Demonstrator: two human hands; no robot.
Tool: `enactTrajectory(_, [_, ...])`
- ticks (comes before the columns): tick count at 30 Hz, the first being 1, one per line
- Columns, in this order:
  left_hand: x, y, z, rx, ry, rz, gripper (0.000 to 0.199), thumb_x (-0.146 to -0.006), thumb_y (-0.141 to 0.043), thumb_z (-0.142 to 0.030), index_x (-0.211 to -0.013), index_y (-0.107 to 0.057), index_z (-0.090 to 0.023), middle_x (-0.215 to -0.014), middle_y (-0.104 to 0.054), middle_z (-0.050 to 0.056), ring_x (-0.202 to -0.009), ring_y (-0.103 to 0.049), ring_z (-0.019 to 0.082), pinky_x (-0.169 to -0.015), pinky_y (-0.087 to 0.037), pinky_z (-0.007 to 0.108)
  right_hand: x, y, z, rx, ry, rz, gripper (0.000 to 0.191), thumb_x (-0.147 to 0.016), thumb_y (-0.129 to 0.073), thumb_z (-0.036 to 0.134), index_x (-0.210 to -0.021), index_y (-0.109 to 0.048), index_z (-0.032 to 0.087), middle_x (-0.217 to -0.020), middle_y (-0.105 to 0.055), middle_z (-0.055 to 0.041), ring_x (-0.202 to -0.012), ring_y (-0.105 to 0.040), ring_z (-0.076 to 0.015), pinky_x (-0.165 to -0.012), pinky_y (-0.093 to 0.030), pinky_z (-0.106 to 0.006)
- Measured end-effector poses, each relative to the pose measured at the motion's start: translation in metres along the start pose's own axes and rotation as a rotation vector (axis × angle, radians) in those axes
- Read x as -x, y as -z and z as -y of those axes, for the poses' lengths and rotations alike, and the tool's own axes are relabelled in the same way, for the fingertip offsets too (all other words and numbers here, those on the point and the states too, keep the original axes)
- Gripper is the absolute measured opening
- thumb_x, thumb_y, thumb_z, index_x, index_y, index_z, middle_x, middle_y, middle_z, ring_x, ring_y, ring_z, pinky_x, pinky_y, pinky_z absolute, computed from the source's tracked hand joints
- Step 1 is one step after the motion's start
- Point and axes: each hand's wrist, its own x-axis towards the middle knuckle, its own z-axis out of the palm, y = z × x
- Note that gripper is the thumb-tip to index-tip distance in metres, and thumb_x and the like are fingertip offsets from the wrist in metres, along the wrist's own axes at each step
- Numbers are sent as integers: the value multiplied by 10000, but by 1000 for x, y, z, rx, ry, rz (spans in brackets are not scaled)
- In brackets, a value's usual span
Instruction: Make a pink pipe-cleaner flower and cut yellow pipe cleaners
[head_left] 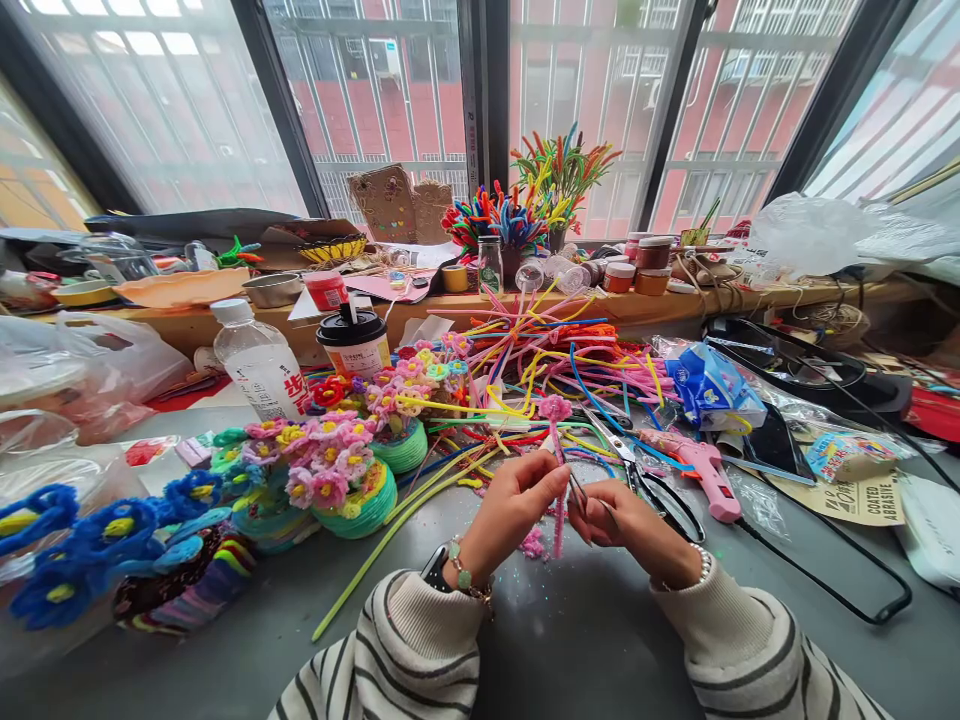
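Observation:
My left hand (514, 505) pinches a pink fuzzy pipe-cleaner flower (555, 408) by its stem, with the bloom upright above the fingers and the stem end hanging below. Closed around a slim metal tool (577, 487) is my right hand (619, 520); its narrow tips reach the stem beside my left fingers. Whether the tool is tweezers or small scissors cannot be made out. Pink fuzzy scraps (534, 544) lie on the table under the hands. Large black-handled scissors (637, 465) and a pink hot glue gun (701, 465) rest to the right.
Finished pipe-cleaner flowers (330, 450) in wrapped pots fill the left, with a plastic bottle (259, 360) and a lidded cup (352, 340) behind. Loose pipe cleaners (592, 360) pile up ahead. The glue gun's black cord (825, 600) loops at right. A cluttered wooden sill (442, 310) runs behind.

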Motion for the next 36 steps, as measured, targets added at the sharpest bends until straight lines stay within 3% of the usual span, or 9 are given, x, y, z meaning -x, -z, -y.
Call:
enactTrajectory(7, [-1, 0, 0, 11, 15, -36, 288, -748, -430, -383, -572, -403, -156, -535, -331, -45, -493, -302, 65, -463, -252, 205, -1, -3, -2, -38, -27, -74, 498, -711, -411, 570, -452, -432, 145, -372, -237, 81, -356, -196, -36, -375, -137, -207])
enactTrajectory(16, [0, -1, 1, 23, 25, 8, 297, -737, -440, -407, -585, -426, -152, -535, -342, -45, -488, -310, 65, -455, -249, 204, -2, -7, 0, -190, -16, 20, 588, -583, -359, 729, -519, -430, 149, -395, -276, 75, -369, -195, -39, -368, -116, -197])
enactTrajectory(26, [-1, 1, 2, 82, 16, -64, 289, -750, -433, -373, -562, -379, -160, -517, -310, -52, -482, -292, 66, -456, -236, 212, -6, -8, -5, -7, -12, -134, 494, -676, -449, 580, -435, -383, 154, -399, -308, 56, -387, -243, -44, -386, -147, -210])
enactTrajectory(32, [0, 0, 3, 48, 12, 4, 288, -750, -438, -361, -554, -395, -156, -517, -333, -46, -491, -307, 69, -471, -243, 217, -3, -5, -7, -59, 16, -36, 532, -650, -397, 652, -480, -423, 149, -401, -271, 68, -379, -225, -44, -385, -145, -208])
enactTrajectory(36, [-1, 0, 4, 41, 20, 30, 291, -746, -441, -365, -549, -397, -155, -514, -338, -46, -493, -312, 69, -473, -246, 213, -3, -2, -9, -34, 15, -35, 515, -667, -404, 630, -473, -418, 152, -390, -257, 70, -378, -221, -47, -388, -137, -211])
